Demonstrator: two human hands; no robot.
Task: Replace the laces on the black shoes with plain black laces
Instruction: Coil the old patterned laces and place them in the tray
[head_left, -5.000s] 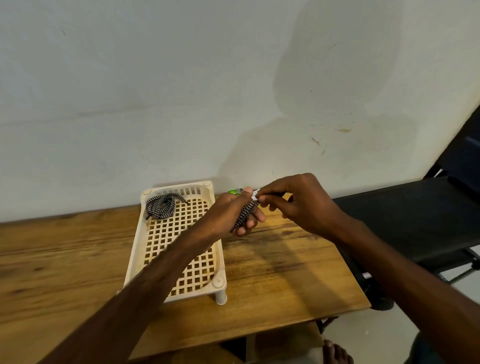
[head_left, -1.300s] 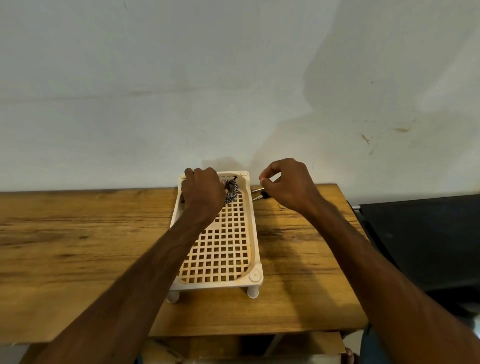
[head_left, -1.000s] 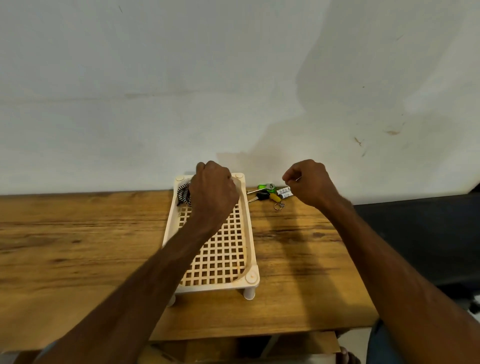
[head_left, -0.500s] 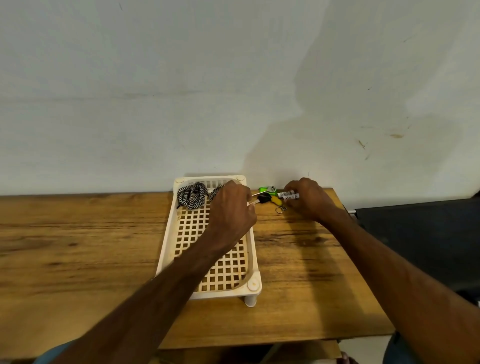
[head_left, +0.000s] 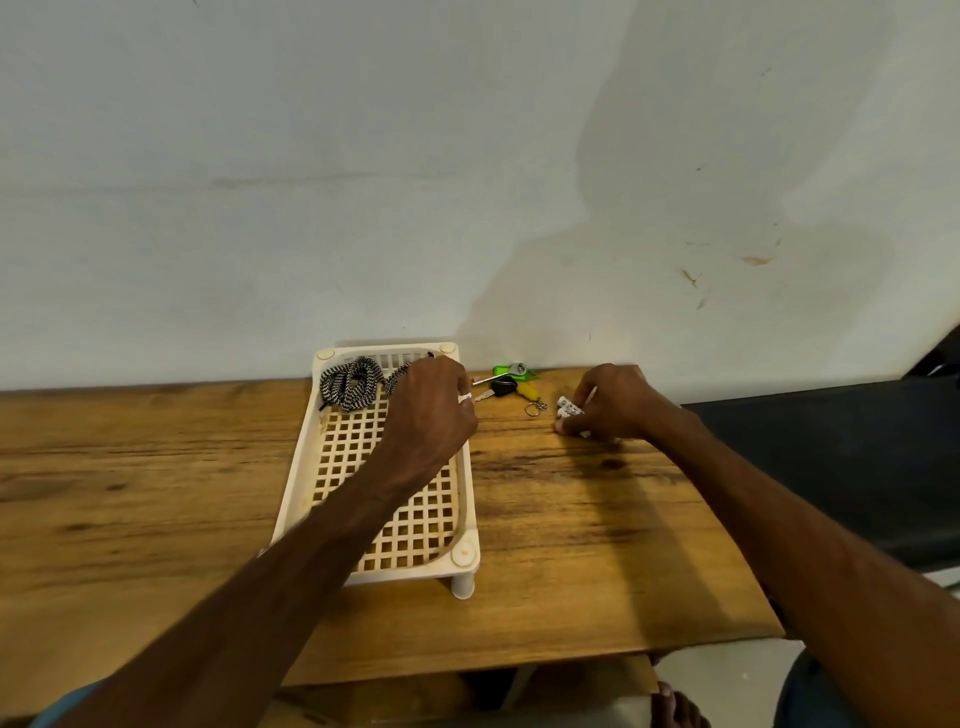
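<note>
My left hand (head_left: 428, 410) hangs knuckles-up over the far right corner of the cream lattice tray (head_left: 464, 555), fingers curled under, and I cannot tell whether they grip anything. The black-and-white laces (head_left: 350, 382) lie bunched in the tray's far end, just left of that hand, with one strand running beneath it. Right of the tray on the wooden surface (head_left: 130, 493), past a bunch of keys (head_left: 511, 387) near the wall, my right hand (head_left: 615, 402) is curled down, pinching small white pieces (head_left: 569, 407) against the wood.
</note>
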